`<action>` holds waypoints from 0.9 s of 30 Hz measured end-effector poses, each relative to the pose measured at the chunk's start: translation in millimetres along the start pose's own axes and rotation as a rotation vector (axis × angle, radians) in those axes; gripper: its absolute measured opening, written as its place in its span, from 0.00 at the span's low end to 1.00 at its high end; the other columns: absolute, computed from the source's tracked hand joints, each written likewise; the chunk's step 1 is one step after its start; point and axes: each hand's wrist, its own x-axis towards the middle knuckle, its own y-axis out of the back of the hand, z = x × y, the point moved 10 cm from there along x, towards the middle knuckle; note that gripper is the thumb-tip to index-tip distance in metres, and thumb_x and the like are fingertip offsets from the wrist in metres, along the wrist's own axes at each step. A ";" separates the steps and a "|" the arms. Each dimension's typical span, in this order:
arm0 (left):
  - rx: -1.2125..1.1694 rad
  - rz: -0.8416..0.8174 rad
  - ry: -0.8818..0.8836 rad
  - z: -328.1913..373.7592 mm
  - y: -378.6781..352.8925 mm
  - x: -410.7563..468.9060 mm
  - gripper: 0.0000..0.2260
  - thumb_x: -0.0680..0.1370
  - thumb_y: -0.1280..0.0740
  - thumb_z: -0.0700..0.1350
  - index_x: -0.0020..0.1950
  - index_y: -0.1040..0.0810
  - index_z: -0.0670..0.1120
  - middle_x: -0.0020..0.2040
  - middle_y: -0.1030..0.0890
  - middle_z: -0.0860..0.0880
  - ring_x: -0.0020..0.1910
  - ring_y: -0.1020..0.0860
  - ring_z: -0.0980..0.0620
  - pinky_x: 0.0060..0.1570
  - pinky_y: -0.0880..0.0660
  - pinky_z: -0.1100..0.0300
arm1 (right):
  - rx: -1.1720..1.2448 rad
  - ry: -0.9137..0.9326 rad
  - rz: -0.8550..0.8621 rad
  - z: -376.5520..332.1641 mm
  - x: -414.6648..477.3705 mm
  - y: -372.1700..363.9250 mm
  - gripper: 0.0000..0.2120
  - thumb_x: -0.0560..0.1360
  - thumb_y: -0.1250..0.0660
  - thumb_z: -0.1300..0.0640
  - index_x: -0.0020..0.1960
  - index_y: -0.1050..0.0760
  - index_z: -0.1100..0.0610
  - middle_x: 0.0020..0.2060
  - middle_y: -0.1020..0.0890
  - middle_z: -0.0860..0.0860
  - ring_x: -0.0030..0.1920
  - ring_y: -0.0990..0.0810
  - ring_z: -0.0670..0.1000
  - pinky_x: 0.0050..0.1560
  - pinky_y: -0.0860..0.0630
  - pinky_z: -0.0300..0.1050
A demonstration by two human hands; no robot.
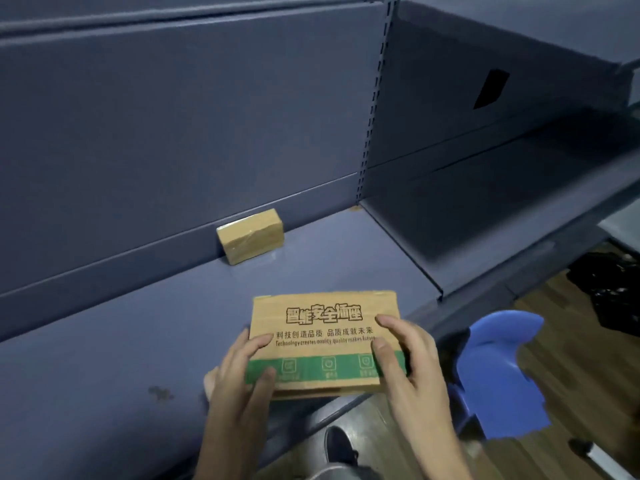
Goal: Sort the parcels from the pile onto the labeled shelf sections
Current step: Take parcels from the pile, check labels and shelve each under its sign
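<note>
Blue shelf [104,341] is overhung by the printed carton [322,327], long axis crosswise, gripped endwise by left hand [239,375] and right hand [412,368], small parcel [250,235] well beyond.

I see a cardboard box [323,337] of matt brown board, printed in black with a green band along one edge. The small parcel [250,235] at the back is cardboard too, wrapped in clear tape that gives a dull shine. The shelf [104,341] looks like painted metal, smooth blue-grey, with one dark scuffed blotch. The stool [498,368] is smooth blue plastic, and the floor [571,344] looks wood-grained.
</note>
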 end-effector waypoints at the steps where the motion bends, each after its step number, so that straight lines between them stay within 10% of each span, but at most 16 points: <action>1: -0.002 0.020 -0.002 -6.0 9.3 -16.4 0.17 0.68 0.44 0.61 0.56 0.31 0.72 0.70 0.30 0.57 0.65 0.33 0.53 0.70 0.40 0.53 | -0.012 0.010 -0.007 -0.6 -12.5 -5.2 0.15 0.77 0.33 0.56 0.54 0.25 0.35 0.59 0.26 0.43 0.59 0.28 0.34 0.54 0.37 0.20; 3: 0.023 0.072 -0.025 -13.3 28.1 -40.1 0.18 0.68 0.45 0.59 0.57 0.32 0.73 0.68 0.29 0.56 0.64 0.33 0.55 0.69 0.43 0.63 | -0.003 0.012 -0.028 0.8 -32.5 -14.9 0.15 0.76 0.32 0.54 0.55 0.26 0.34 0.59 0.25 0.41 0.60 0.26 0.38 0.56 0.34 0.25; 7: -0.080 0.145 -0.006 -16.9 57.8 -67.8 0.23 0.72 0.40 0.55 0.62 0.38 0.77 0.58 0.34 0.65 0.59 0.28 0.52 0.61 0.28 0.46 | -0.067 -0.017 -0.142 -4.8 -59.9 -30.8 0.32 0.71 0.30 0.65 0.62 0.33 0.34 0.61 0.27 0.39 0.61 0.26 0.43 0.59 0.25 0.47; 9: -0.078 0.139 -0.028 -12.2 66.5 -79.0 0.27 0.73 0.41 0.53 0.63 0.45 0.81 0.54 0.36 0.63 0.55 0.29 0.58 0.59 0.27 0.53 | -0.065 0.016 -0.209 -18.2 -71.8 -39.9 0.38 0.72 0.29 0.62 0.68 0.40 0.29 0.61 0.31 0.36 0.62 0.28 0.41 0.58 0.26 0.43; 14: -0.066 0.160 -0.033 -14.3 90.4 -98.0 0.17 0.74 0.43 0.57 0.56 0.37 0.80 0.53 0.38 0.60 0.54 0.32 0.61 0.57 0.35 0.65 | -0.036 0.036 -0.162 -43.5 -94.1 -49.5 0.16 0.69 0.37 0.36 0.57 0.26 0.35 0.57 0.32 0.39 0.54 0.27 0.36 0.47 0.29 0.28; 18: -0.090 0.277 -0.029 -17.1 110.8 -101.8 0.03 0.79 0.37 0.51 0.47 0.27 0.61 0.53 0.38 0.67 0.53 0.29 0.63 0.58 0.33 0.59 | -0.021 0.065 -0.078 -48.7 -97.4 -52.4 0.06 0.75 0.33 0.45 0.48 0.26 0.47 0.52 0.29 0.48 0.48 0.26 0.41 0.44 0.30 0.28; 27: -0.182 0.233 0.013 -22.5 120.0 -93.5 0.31 0.76 0.35 0.43 0.59 0.42 0.79 0.55 0.37 0.67 0.57 0.26 0.60 0.56 0.33 0.61 | 0.046 0.066 -0.149 -54.5 -88.5 -62.7 0.18 0.69 0.34 0.42 0.59 0.27 0.37 0.56 0.29 0.41 0.53 0.25 0.38 0.53 0.29 0.39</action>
